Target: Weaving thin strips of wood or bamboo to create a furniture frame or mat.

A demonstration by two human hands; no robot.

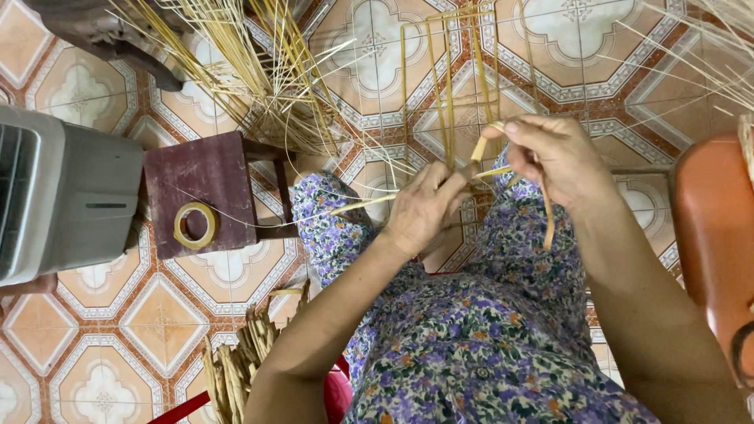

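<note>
Over my lap in a purple flowered dress (pixel 487 330), both hands work thin yellow bamboo strips. My left hand (pixel 424 208) pinches a strip (pixel 365 204) that runs left across my knee. My right hand (pixel 554 157) grips the end of another strip (pixel 479 148) between thumb and fingers, with a piece hanging down beside the wrist. Upright strips of a woven frame (pixel 448 86) rise just beyond the fingers.
A loose bundle of strips (pixel 259 71) fans out at the top. A dark red stool (pixel 200 192) with a roll of tape (pixel 196 225) stands at left, beside a grey box fan (pixel 67 204). An orange plastic chair (pixel 711 243) is at right. Dry husks (pixel 239 365) lie on the patterned tile floor.
</note>
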